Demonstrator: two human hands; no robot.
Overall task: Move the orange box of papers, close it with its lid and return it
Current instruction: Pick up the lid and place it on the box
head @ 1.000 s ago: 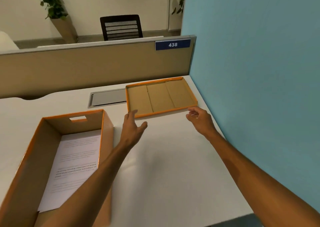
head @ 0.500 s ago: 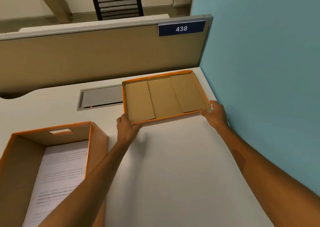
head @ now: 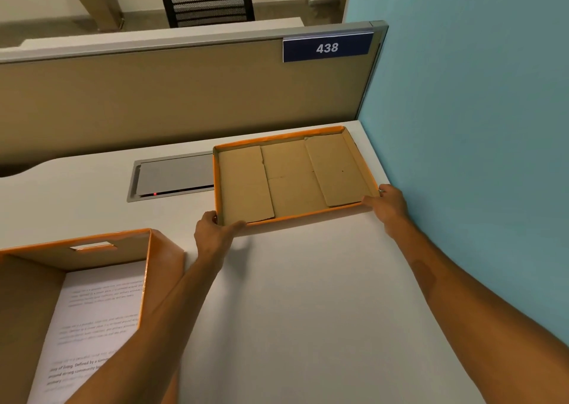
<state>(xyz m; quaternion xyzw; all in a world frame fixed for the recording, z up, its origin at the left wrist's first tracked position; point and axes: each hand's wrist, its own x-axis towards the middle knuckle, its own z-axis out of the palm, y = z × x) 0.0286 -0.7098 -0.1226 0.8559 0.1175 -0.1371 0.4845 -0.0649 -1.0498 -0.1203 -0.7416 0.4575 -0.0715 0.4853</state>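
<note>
The orange lid (head: 292, 176) lies upside down at the desk's far right corner, its brown cardboard inside facing up. My left hand (head: 212, 234) grips its near left corner, thumb over the rim. My right hand (head: 388, 206) grips its near right corner. The open orange box (head: 166, 259) stands at the near left, with printed papers (head: 92, 320) inside; my left forearm crosses its right wall.
A grey cable hatch (head: 172, 176) is set into the white desk (head: 308, 311) just left of the lid. A beige partition (head: 172, 96) with a blue "438" plate closes the back; a blue wall (head: 477, 126) runs along the right.
Both hands reached forward from open above the desk to the lid's near corners and closed on them. The view has moved closer to the lid.
</note>
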